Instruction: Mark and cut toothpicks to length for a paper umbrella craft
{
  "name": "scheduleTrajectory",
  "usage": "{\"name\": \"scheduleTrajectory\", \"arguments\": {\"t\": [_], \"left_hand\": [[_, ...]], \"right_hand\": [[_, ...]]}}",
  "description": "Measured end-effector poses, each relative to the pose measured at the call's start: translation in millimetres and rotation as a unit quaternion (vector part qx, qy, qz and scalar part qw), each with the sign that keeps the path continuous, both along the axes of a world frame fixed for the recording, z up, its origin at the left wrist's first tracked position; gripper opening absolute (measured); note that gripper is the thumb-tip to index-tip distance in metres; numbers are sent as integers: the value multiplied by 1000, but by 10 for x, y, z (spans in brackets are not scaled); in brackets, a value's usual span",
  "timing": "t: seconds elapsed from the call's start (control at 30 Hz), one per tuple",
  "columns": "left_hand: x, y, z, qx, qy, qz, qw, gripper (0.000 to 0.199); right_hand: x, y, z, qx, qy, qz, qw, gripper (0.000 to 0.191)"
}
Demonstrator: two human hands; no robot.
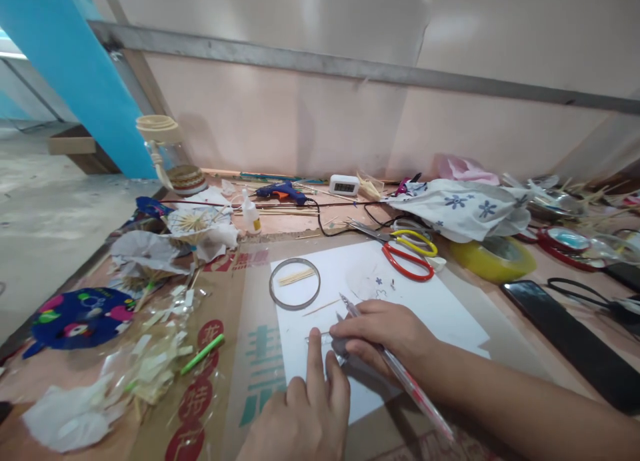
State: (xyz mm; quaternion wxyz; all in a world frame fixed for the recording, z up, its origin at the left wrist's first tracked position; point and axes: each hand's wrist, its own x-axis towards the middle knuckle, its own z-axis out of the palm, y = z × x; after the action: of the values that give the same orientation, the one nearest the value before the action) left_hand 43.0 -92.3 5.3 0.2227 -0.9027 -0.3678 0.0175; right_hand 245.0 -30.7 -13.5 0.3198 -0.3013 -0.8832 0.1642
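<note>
A pen (407, 380) with a clear and red barrel is held in my right hand (387, 331), its tip pointing up and away to the left. Extended fingers of my left hand (310, 401) press on a small clear piece (326, 340) lying on the white paper (420, 314). Just beyond the fingertips lies a thin wooden stick (321, 307). A grey ring (271, 284) surrounds several short sticks (296, 278) on the paper. What lies under my right fingers is partly hidden.
Red-handled scissors (407, 269) and yellow-handled ones rest at the paper's far edge. Yellow tape (493, 260) and a black phone (570, 341) are on the right. Behind stand a glue bottle (251, 213), a blue glue gun (283, 192) and a timer (344, 184). Paper scraps (75, 414) lie left.
</note>
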Motion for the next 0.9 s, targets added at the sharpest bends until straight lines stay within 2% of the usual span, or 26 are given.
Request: {"name": "scheduleTrajectory", "arguments": {"t": [0.43,0.73,0.9], "left_hand": [[12,-17,44,-28,-28,8,999,31],[36,-54,69,-57,-11,22,998,37],[54,-66,72,-46,-9,26,999,34]], "right_hand": [[8,-8,22,-4,-12,-5,1000,27],[15,-21,40,-1,-30,-17,999,31],[25,-30,53,-16,-35,-21,999,31]]}}
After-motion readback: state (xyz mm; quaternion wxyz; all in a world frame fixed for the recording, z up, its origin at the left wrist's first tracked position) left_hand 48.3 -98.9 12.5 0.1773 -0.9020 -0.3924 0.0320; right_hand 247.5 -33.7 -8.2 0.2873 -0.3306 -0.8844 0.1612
